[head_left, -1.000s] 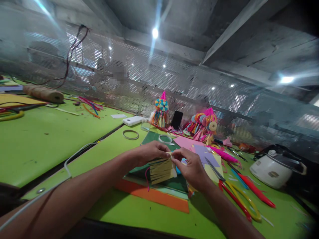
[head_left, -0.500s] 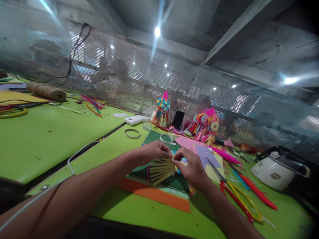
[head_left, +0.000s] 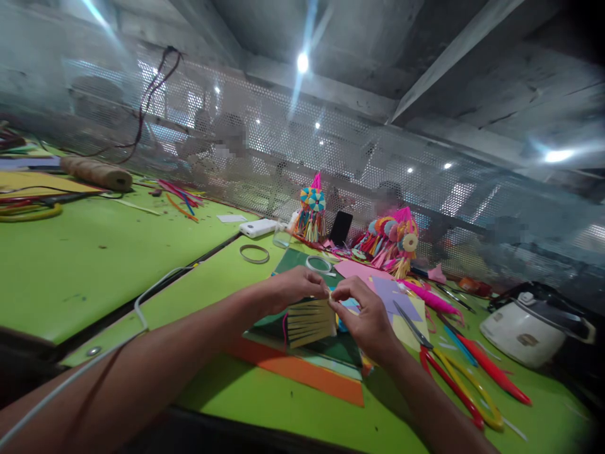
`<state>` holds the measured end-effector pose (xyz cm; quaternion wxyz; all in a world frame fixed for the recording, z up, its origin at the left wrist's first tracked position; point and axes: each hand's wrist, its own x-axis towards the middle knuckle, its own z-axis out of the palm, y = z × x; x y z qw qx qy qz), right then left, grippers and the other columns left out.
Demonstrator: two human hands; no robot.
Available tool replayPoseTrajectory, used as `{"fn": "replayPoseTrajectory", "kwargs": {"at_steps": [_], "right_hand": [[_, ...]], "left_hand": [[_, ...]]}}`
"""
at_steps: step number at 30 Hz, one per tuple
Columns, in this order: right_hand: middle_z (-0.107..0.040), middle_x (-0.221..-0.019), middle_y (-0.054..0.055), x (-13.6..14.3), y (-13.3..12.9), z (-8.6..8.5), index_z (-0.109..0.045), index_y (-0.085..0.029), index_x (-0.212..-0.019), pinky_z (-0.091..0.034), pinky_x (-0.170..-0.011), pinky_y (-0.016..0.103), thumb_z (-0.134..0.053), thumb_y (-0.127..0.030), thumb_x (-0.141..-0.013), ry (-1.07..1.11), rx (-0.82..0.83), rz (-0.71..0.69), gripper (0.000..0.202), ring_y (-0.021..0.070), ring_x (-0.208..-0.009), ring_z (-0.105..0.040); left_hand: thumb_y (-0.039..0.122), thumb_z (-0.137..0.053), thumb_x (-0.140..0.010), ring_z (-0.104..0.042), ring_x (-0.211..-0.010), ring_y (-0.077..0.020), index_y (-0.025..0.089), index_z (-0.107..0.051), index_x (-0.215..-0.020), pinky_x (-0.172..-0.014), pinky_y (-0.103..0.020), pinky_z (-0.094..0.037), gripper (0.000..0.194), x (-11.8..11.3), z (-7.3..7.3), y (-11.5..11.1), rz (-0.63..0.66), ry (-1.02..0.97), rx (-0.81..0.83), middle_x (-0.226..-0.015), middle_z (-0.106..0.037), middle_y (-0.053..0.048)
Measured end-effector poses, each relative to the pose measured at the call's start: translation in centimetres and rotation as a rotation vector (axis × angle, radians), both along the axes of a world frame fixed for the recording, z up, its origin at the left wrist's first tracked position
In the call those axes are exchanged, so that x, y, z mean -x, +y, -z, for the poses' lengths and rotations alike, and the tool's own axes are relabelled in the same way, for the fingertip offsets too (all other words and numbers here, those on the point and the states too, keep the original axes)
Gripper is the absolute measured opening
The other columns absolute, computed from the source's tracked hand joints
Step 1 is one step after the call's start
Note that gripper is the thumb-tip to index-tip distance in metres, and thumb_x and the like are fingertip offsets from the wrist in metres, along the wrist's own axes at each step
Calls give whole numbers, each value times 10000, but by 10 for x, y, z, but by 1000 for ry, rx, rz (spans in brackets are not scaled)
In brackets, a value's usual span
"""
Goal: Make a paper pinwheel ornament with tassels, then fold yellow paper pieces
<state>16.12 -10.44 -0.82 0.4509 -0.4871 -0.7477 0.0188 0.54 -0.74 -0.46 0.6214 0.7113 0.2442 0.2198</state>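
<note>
A cream paper fringe, cut into several narrow strips, hangs between my hands with its strips pointing left. My left hand pinches its top edge, fingertips close together. Right beside it, my right hand grips the same edge between thumb and forefinger. A thin pink cord hangs just left of the strips. Below lie dark green paper and an orange paper strip. Some blue and yellow pieces show partly behind my right fingers; what they are I cannot make out.
Scissors with red and yellow handles lie to the right, near a red pointed tool and a white pot-shaped appliance. Tape rolls, a phone and tasselled ornaments stand further back. A white cable crosses my left forearm.
The strips of the paper fringe have swung from a fanned, downward slant to nearly level. Both hands keep their pinch at its top edge. The whole view has shifted slightly.
</note>
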Motion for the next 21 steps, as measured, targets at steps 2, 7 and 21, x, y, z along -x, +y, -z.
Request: {"fn": "replayPoseTrajectory", "kwargs": {"at_steps": [2, 7, 21], "right_hand": [[-545, -820, 30, 0, 0, 0, -575, -194, -771, -437, -729, 294, -576, -109, -778, -22, -26, -12, 85, 170, -810, -534], [-527, -880, 51, 1, -1, 0, -567, -196, -759, -435, -770, 330, -563, -112, -792, -66, -42, -7, 91, 192, -874, -518], [-578, -931, 68, 6, -18, -14, -547, -197, -782, -435, -798, 336, -538, -213, -845, 38, 70, -164, 65, 194, -896, -549]], "left_hand": [[317, -666, -620, -447, -521, -99, 126, -631, -651, -510, -232, -313, 197, 0, 0, -1, 11, 0, -4, -561, -538, 19], [341, -692, -607, -433, -511, -96, 123, -621, -652, -502, -232, -296, 234, 0, 1, -1, 23, 25, -4, -556, -535, 22], [298, -671, -549, -427, -456, -93, 129, -586, -597, -488, -235, -293, 196, 4, 10, 22, -172, -75, 115, -484, -512, 30]]}}
